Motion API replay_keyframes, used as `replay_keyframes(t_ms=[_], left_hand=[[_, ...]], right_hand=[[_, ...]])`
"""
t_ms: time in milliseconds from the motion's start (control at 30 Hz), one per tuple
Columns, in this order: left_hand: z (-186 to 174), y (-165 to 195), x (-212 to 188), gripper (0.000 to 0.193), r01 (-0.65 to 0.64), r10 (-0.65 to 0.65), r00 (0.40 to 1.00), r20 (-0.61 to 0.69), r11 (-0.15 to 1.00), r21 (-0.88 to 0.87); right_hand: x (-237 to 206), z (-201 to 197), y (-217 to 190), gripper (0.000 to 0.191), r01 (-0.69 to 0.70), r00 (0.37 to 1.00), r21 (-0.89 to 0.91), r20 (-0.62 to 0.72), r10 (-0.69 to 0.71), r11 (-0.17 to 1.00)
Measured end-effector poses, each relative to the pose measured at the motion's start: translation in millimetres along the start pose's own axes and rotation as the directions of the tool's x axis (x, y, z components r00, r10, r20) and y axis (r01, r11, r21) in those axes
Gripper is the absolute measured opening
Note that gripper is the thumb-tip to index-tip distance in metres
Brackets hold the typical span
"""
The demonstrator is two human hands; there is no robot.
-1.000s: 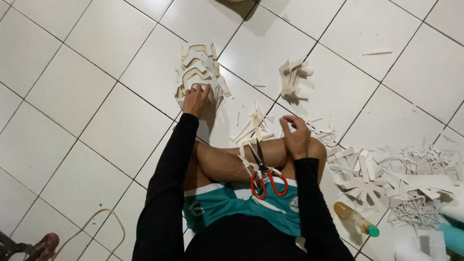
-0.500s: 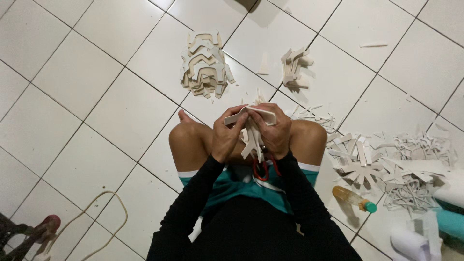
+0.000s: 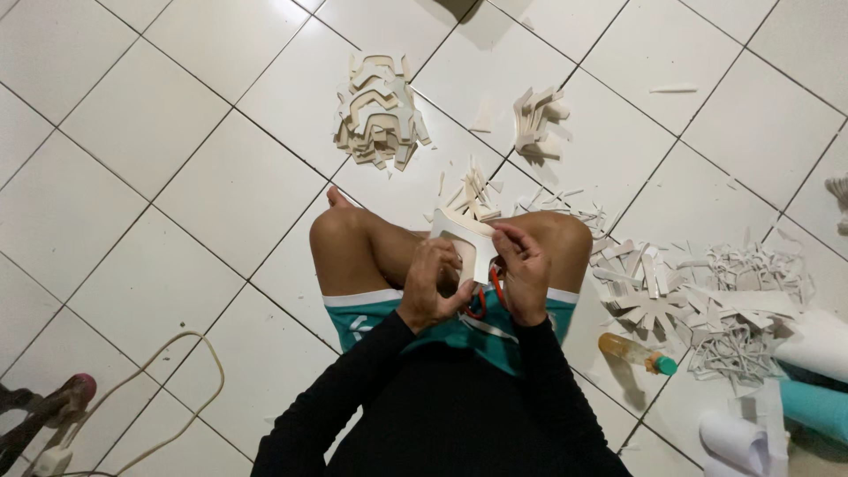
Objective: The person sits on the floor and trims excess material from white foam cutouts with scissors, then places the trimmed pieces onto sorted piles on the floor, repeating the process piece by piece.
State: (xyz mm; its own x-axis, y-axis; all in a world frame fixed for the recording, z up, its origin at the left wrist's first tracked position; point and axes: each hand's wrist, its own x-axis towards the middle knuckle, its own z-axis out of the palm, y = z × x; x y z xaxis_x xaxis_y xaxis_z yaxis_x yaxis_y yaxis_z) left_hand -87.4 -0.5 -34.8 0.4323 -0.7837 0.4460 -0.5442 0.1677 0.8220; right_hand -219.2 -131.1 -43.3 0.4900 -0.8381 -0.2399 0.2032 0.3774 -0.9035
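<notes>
I sit cross-legged on a white tiled floor. Both hands meet over my lap on a cream-coloured cut piece (image 3: pixel 466 237) with an arched shape. My left hand (image 3: pixel 433 287) grips its lower left side. My right hand (image 3: pixel 521 274) pinches its right edge. Red-handled scissors (image 3: pixel 484 299) lie in my lap under the hands, mostly hidden. A stack of similar cut pieces (image 3: pixel 378 110) lies on the floor ahead of my left knee.
A smaller pile of pieces (image 3: pixel 535 119) lies ahead right, with scraps (image 3: pixel 473 193) by my knees. Offcuts (image 3: pixel 671 287) heap at my right, beside a small yellow bottle (image 3: pixel 636 352) and teal and white rolls (image 3: pixel 795 406). A cable (image 3: pixel 168 406) lies at left.
A second ago my left hand reached to the stack and my right rested on my knee. Both hands came together over my lap and now hold one cut piece.
</notes>
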Motion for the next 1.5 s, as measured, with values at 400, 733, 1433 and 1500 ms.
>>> replay_keyframes(t_ms=[400,733,1433,1500], left_hand=[[4.1,-31.3,41.3,0.042,0.493,-0.692,0.721,-0.020,0.534,-0.687],[-30.1,-9.0,70.1,0.034,0.348,-0.639,0.766,-0.067,0.501,-0.793],[-48.6,22.0,76.0,0.049,0.479,-0.548,0.830,0.100,0.611,-0.630],[-57.8,24.9,80.4,0.059,0.482,-0.488,0.859,0.154,0.669,-0.566]], right_hand=[[-12.7,-17.6,49.9,0.034,0.200,0.973,-0.897,0.135,-0.187,0.395],[-30.7,-48.8,80.2,0.073,0.380,0.915,-0.893,0.325,-0.239,0.241],[-35.5,33.1,-47.2,0.058,0.001,0.880,-0.233,0.462,0.110,0.972],[-37.7,28.0,-50.4,0.057,-0.065,0.883,-0.271,0.433,0.182,0.960]])
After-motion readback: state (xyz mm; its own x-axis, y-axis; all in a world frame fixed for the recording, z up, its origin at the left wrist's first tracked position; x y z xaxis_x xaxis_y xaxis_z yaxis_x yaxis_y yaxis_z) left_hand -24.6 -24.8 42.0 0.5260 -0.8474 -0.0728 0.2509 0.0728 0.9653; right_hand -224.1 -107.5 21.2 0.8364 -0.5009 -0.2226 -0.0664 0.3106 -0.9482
